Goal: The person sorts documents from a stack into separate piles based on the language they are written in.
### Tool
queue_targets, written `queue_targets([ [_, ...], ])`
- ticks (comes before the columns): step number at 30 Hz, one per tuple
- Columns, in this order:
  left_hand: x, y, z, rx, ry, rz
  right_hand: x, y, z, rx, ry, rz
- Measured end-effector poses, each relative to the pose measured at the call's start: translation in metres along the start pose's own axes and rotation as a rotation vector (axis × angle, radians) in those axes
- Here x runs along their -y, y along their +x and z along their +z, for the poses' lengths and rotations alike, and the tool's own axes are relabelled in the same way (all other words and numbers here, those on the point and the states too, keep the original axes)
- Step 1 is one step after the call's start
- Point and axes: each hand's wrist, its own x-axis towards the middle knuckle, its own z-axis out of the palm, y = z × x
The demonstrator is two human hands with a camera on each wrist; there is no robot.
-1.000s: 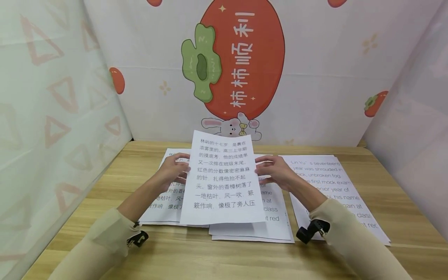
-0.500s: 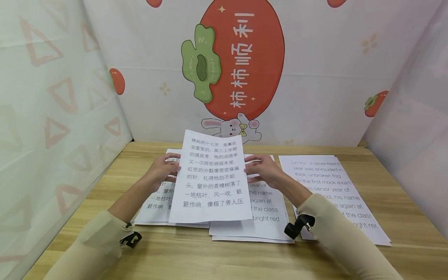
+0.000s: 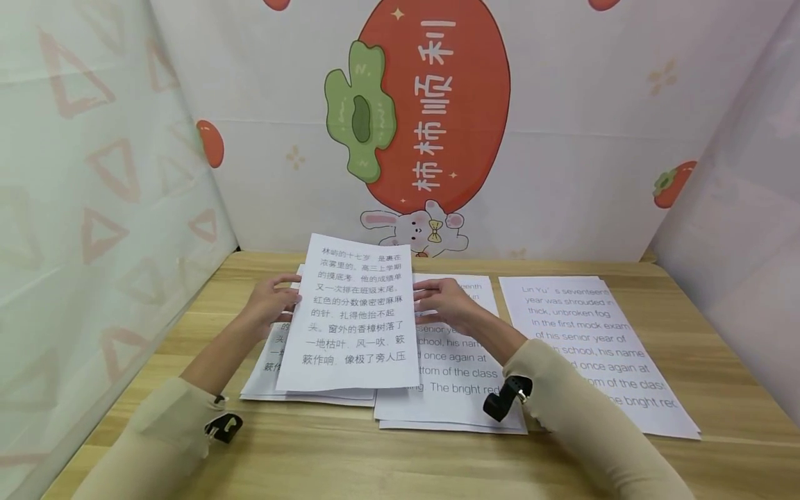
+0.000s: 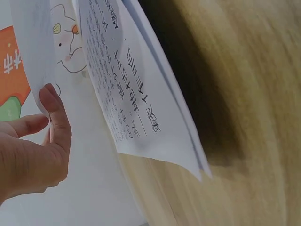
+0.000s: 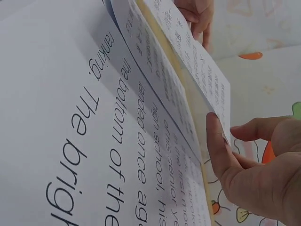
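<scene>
A sheet of paper (image 3: 356, 319) printed with Chinese text is held up by its two side edges. My left hand (image 3: 270, 305) pinches its left edge; in the left wrist view thumb and fingers (image 4: 59, 115) close on that edge. On the opposite side my right hand (image 3: 446, 303) pinches the right edge, as the right wrist view shows with its fingers (image 5: 218, 146). Below the raised sheet lies a stack of Chinese-text paper (image 4: 141, 103), partly hidden by it in the head view. The sheet also overlaps the left side of the middle English-text stack (image 3: 462, 361).
Another stack of English-text paper (image 3: 581, 333) lies at the right of the wooden table (image 3: 350, 458). A printed cloth backdrop (image 3: 562, 208) stands behind the table, with cloth walls at both sides. Each wrist wears a small black camera.
Both hands have carried the sheet leftward, from between the left and middle stacks to mostly over the left one. More of the middle stack's English text now shows.
</scene>
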Motion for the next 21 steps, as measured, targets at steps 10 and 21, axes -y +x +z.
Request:
queue_targets([
  [10, 0.007, 0.004, -0.017, -0.075, 0.033, 0.000, -0.003, 0.007, 0.022, 0.086, 0.084, 0.019],
  [21, 0.017, 0.006, -0.027, -0.088, 0.111, -0.042, -0.008, 0.006, 0.031, 0.199, 0.096, 0.071],
])
